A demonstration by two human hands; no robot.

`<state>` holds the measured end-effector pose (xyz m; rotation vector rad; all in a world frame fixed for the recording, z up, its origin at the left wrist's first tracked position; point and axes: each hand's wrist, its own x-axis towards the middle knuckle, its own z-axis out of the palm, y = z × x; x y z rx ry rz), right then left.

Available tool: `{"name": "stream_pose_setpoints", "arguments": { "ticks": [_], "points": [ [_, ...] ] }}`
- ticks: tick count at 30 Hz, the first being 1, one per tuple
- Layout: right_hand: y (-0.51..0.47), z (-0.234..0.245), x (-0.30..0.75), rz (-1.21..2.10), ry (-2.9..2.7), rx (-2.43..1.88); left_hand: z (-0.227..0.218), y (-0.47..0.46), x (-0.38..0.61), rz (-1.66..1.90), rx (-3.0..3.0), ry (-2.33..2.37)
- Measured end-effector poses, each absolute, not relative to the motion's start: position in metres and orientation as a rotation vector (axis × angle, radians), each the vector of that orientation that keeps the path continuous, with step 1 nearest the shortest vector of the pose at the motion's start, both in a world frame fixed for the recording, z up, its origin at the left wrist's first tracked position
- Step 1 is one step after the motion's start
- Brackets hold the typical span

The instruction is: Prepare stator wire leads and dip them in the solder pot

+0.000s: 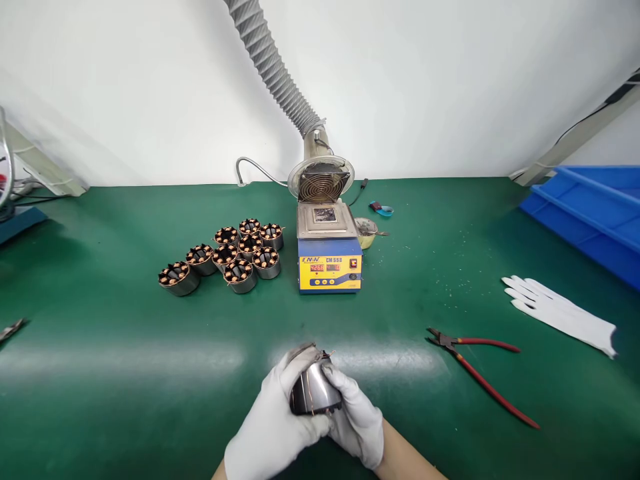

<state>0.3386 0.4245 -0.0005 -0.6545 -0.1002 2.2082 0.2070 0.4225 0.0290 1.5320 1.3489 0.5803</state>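
Observation:
Both my hands wear white gloves and hold one motor stator (320, 389) low over the front of the green table. My left hand (280, 407) wraps round its left side, fingers over the top and thumb beneath. Against the right side and underside presses my right hand (355, 413), closed on the same part. The stator is tilted, its smooth steel wall facing me, with thin copper wire ends showing at its edges. Its windings are mostly hidden by my fingers. Farther back on the left stand several more stators (240, 275) with copper coils facing up.
A blue and yellow solder pot (330, 267) stands at the back centre under a ducted fume hood (321, 177). To its right are a small cup (367, 233) and a blue ring-shaped item (385, 211). Red-handled pliers (480, 373), a white glove (560, 313) and blue bins (595, 207) lie right.

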Motion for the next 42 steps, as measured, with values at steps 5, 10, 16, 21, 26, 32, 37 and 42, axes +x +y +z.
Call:
{"name": "stream_pose_setpoints", "arguments": {
  "ticks": [5, 10, 16, 21, 26, 32, 37, 42],
  "points": [
    [0.424, -0.002, 0.339, 2.207, -0.108, -0.657, 0.023, 0.419, 0.203, 0.573, 1.647, 1.343],
    [0.423, -0.004, 0.338, 2.211, -0.262, -0.535, 0.025, 0.426, 0.201, 0.886, 1.416, 1.28],
    [0.425, -0.009, 0.34, 2.243, -0.203, -0.418, 0.026, 0.453, 0.194, 1.266, 0.893, 1.402],
    [0.425, -0.007, 0.34, 2.268, -0.116, -0.457, 0.028, 0.442, 0.196, 0.984, 1.037, 1.184],
    [0.422, -0.007, 0.336, 2.188, -0.196, -0.521, 0.031, 0.442, 0.217, 1.072, 1.053, 1.413],
    [0.425, -0.003, 0.341, 2.275, -0.139, -0.455, 0.02, 0.451, 0.197, 1.344, 0.737, 1.332],
    [0.426, 0.0, 0.343, 2.22, 0.003, -0.55, 0.018, 0.432, 0.196, 0.69, 1.225, 1.23],
    [0.427, 0.0, 0.342, 2.23, 0.057, -0.629, 0.029, 0.435, 0.205, 0.518, 1.472, 1.326]
  ]
}}
